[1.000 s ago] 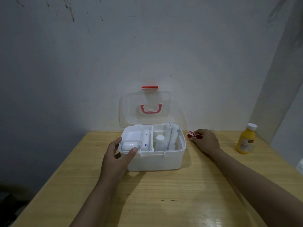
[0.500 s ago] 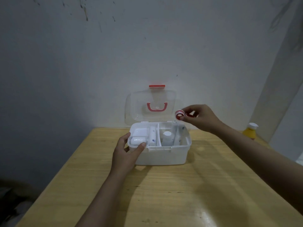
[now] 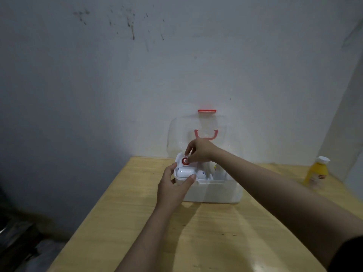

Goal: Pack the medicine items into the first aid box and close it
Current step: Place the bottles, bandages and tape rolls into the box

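While the left hand (image 3: 172, 188) clasps the first aid box (image 3: 214, 190) by its front-left corner, the right hand (image 3: 199, 152) pinches a small red-and-white roll (image 3: 185, 161), probably tape, over the rear-left compartment; light, stiff, best pinched by its rim.

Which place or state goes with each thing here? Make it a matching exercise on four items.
Things:
1. yellow bottle
2. clear lid
3. red-and-white roll
4. left hand

Places or states:
A. gripping the box's front left corner
B. standing on the table, right of the box
C. held over the box's rear left compartment
D. raised open

Pairs: 1-B, 2-D, 3-C, 4-A
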The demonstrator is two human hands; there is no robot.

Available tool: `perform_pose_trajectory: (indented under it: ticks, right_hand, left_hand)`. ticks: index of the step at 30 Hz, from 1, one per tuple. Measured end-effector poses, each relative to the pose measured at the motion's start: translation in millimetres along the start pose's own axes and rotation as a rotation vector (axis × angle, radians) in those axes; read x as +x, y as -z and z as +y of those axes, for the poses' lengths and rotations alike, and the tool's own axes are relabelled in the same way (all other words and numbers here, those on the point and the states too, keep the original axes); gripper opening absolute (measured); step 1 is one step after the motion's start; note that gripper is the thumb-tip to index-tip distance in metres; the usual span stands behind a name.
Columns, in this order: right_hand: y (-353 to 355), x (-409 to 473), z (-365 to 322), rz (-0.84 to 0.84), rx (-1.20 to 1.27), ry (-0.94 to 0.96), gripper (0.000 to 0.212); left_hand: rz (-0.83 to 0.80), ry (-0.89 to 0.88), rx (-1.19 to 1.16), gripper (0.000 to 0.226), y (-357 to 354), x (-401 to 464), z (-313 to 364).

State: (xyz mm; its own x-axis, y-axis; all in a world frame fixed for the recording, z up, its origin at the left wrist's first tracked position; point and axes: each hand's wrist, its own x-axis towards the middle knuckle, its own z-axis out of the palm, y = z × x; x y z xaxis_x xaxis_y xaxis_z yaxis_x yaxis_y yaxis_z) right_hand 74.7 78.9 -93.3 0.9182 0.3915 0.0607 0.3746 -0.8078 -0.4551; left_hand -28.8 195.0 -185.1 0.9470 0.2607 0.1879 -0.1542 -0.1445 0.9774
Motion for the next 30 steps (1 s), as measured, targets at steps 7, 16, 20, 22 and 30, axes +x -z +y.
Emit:
perform_pose_trajectory:
  ticks: [7, 16, 20, 22, 30]
  right_hand:
    - [-5.2, 3.5, -2.6, -0.058, -0.03, 0.049, 0.029]
    - [-3.4, 0.3, 11.6, 0.081, 0.02, 0.058, 0.034]
    - [1.6, -2.6, 14.2, 0.076, 0.012, 0.05, 0.03]
    - [4.3, -3.2, 14.7, 0.085, 0.007, 0.057, 0.027]
    - [27.4, -30.1, 31.4, 0.277, 0.094, 0.033, 0.025]
  left_hand:
    - [0.012, -0.011, -0.027, 0.053, 0.7, 0.1, 1.1]
    - [0.009, -0.004, -0.02, 0.057, 0.4, -1.4, 3.7]
    - [0.013, 0.002, -0.015, 0.061, 0.5, -0.7, 2.6]
    - [0.014, 0.0, -0.008, 0.061, 1.0, -0.5, 1.4]
    - [0.009, -0.018, -0.008, 0.061, 1.8, 0.5, -0.2]
